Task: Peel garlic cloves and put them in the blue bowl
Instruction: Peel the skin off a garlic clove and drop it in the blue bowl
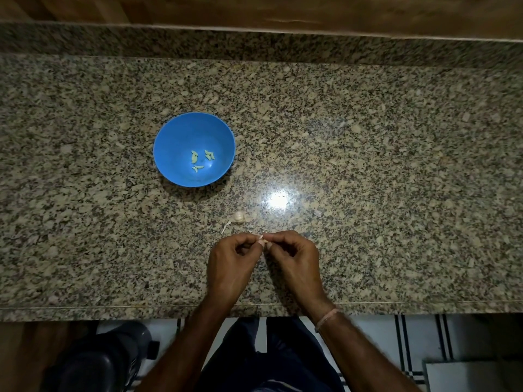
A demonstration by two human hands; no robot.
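A blue bowl (172, 142) stands on the granite counter, left of centre, with several peeled garlic cloves (202, 159) lying in its bottom. Near the front edge my left hand (229, 267) and my right hand (294, 264) meet fingertip to fingertip and pinch one small garlic clove (261, 241) between them, a bit of pale skin sticking up from it. Most of that clove is hidden by my fingers. Just beyond my hands a piece of garlic bulb (239, 217) rests on the counter.
A strip of garlic skin (225, 227) lies beside the bulb. A bright light glare (278, 200) reflects off the counter (396, 165). A wooden wall (283, 9) runs along the back. Below the counter's front edge are a dark container (99, 360) and tiled floor.
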